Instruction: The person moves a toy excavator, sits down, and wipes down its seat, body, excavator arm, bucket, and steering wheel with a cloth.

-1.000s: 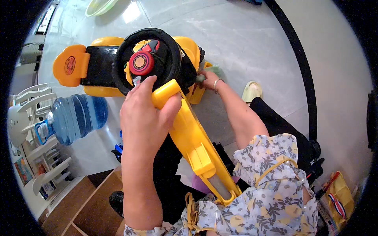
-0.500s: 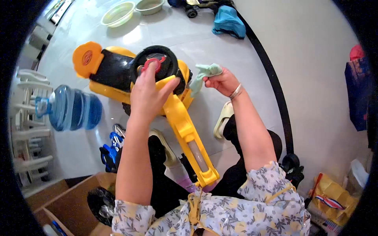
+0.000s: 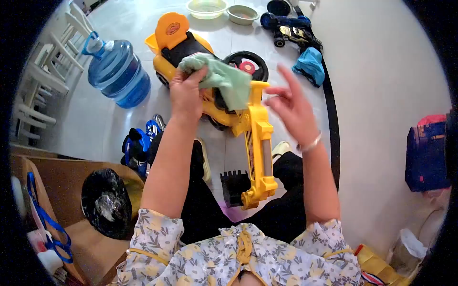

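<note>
A pale green cloth [image 3: 229,86] hangs from my left hand [image 3: 187,97], pinched between thumb and fingers. It covers part of the yellow and black ride-on toy excavator [image 3: 214,112] behind it. To the right, my right hand [image 3: 293,107] is raised beside the toy's yellow digger arm [image 3: 260,143], fingers apart and holding nothing. The black steering wheel [image 3: 261,64] with its red centre shows just beyond the cloth. At the near end of the digger arm, between my legs, is the black toothed bucket [image 3: 234,187].
A blue water jug [image 3: 119,74] stands at the left, near white chairs [image 3: 50,78]. An open cardboard box [image 3: 76,178] holds a black bag [image 3: 107,202]. Basins [image 3: 242,15], toy cars [image 3: 288,33] and a blue cloth item [image 3: 310,66] lie farther off. The wall [image 3: 372,95] is on the right.
The cloth has passed from my right hand to my left, which has left the steering wheel. My right hand is now empty. The camera view has shifted, and the toy sits farther right in it.
</note>
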Demonstrator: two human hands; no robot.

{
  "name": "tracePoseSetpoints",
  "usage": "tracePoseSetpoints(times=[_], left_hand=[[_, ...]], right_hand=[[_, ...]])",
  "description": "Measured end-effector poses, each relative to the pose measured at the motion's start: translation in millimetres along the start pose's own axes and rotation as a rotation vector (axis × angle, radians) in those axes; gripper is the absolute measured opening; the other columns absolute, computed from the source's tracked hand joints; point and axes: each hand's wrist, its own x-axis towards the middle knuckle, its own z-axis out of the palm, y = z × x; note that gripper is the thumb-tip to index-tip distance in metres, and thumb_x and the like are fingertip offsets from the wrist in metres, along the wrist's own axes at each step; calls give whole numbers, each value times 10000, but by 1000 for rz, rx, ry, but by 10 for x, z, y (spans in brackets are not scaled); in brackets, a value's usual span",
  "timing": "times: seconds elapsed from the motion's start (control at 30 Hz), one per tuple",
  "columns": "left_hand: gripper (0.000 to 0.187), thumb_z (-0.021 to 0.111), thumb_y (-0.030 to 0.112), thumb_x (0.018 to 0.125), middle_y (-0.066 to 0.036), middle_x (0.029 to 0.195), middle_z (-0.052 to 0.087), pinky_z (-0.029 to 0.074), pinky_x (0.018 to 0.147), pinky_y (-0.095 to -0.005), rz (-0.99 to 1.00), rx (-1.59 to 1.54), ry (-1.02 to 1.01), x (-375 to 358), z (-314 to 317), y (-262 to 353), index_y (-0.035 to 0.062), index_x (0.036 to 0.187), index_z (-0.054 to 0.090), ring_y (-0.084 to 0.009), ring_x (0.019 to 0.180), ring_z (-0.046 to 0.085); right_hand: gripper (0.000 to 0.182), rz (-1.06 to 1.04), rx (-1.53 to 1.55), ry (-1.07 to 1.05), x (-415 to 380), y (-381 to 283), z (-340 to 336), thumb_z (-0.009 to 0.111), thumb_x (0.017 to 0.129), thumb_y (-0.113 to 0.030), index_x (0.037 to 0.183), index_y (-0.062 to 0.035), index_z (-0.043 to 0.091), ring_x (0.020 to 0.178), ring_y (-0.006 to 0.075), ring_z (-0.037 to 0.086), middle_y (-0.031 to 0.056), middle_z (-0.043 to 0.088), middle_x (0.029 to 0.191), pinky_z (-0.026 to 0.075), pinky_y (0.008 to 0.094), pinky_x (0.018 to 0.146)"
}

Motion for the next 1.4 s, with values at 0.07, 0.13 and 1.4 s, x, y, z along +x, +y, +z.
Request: tracePoseSetpoints(times=[0.07,0.13,1.4], left_hand=[[249,632,-51,798,-43,1011,636,525,734,-286,15,89,140,394,-128,-177,59,1021,609,-154,849,627],[291,619,-39,765,-46,998,628,503,732,-287,-18,214,281,616,-205,-335,42,1044,604,-160,836,613],[265,670,179,695,-100,1001,644,485,804,-434,499,1684,-145,902,-1398,-3189,97,947,674,-304,919,596]], right_hand=[[901,-81,-674,-22,-75,381,-87,771,704,-292,1425,-26,301,1173,301,486,193,494,1249,402,410,987],[958,-14,-696,-69,-272,676,5,778,672,-272,1427,2,257,1212,384,434,246,438,1297,335,433,1051],[726,56,-882,-18,1069,1531,-1527,623,698,107,1359,-133,442,1032,235,588,118,605,1143,458,337,922]])
